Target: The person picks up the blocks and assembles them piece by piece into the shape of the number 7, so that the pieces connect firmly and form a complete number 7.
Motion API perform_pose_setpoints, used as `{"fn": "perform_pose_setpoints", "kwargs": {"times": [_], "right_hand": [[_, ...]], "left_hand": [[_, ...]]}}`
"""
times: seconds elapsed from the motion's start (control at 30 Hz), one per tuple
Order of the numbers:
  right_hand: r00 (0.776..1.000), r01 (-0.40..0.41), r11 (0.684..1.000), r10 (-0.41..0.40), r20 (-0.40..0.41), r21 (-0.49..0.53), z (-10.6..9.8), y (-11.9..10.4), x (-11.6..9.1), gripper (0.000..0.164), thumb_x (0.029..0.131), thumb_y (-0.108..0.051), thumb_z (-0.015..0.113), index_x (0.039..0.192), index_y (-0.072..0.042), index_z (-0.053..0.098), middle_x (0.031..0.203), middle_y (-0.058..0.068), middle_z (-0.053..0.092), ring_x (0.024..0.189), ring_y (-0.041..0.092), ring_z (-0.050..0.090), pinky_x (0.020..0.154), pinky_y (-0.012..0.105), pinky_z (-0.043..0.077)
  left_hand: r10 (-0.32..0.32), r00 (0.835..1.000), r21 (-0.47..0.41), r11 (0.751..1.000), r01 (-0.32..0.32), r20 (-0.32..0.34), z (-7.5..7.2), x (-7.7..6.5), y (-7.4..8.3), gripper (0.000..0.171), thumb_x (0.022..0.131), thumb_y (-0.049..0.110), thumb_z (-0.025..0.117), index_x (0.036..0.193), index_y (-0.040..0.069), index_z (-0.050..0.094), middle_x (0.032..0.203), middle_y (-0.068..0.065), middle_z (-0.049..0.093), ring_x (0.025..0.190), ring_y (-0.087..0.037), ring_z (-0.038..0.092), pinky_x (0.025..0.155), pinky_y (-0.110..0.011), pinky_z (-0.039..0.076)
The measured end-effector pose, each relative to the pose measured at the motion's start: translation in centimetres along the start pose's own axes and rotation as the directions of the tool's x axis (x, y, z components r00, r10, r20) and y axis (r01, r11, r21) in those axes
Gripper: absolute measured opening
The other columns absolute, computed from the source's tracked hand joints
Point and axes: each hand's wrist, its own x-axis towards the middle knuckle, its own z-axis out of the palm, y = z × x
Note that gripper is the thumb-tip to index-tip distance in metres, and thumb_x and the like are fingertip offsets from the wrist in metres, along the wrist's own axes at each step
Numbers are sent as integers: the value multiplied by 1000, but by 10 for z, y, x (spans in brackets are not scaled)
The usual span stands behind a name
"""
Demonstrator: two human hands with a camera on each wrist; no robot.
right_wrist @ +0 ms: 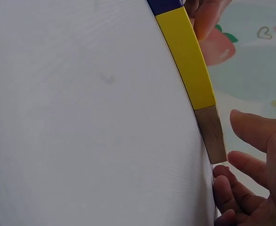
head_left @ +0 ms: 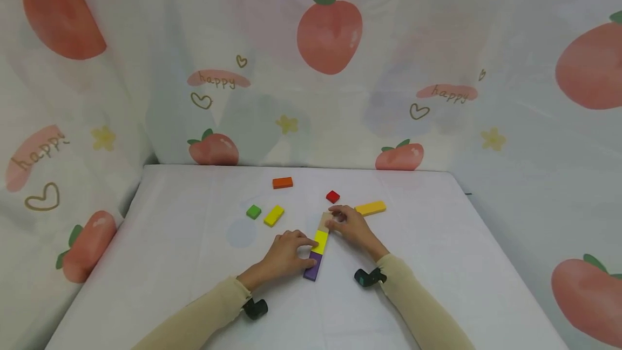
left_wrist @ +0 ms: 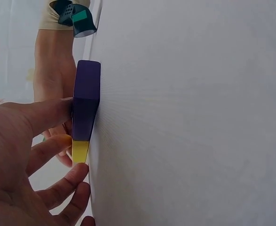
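Three blocks lie end to end in a slanting row on the white table: a purple block (head_left: 313, 270) nearest, a yellow block (head_left: 321, 239) in the middle, a plain wooden block (head_left: 324, 221) at the far end. On the row's left is my left hand (head_left: 283, 255), its thumb on the purple block and its index fingertip at the yellow one. My right hand (head_left: 357, 228) is around the far end from the right. In the right wrist view its index fingertip meets the wooden block's (right_wrist: 212, 134) end corner, while the thumb stands a little apart from it.
Beyond the hands lie a green block (head_left: 254, 211), a second yellow block (head_left: 274, 215), an orange block (head_left: 282, 183) and a small red block (head_left: 332, 196). A long amber block (head_left: 373, 208) lies just past the right hand. A fruit-printed curtain (head_left: 272, 42) hangs behind the table (head_left: 194, 193).
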Motion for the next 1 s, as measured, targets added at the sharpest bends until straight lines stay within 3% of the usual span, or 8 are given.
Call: {"fn": "perform_pose_setpoints", "kwargs": {"times": [0.4, 1.0], "right_hand": [[999, 20, 999, -18, -31, 40, -6, 0, -1, 40, 92, -33, 69, 128, -18, 62, 120, 5, 64, 101, 21, 56, 90, 37, 49], [990, 76, 996, -70, -125, 45, -40, -11, -3, 36, 96, -29, 63, 128, -13, 62, 125, 10, 63, 111, 28, 57, 90, 40, 51]], "left_hand": [[3, 1000, 5, 1000, -3, -5, 1, 0, -1, 40, 84, 41, 76, 121, 29, 70, 119, 2, 63, 111, -20, 53, 94, -41, 39], [-16, 1000, 12, 1000, 16, -7, 1, -2, -1, 39, 84, 40, 76, 121, 29, 70, 120, 1, 62, 113, -20, 52, 97, -42, 39]]}}
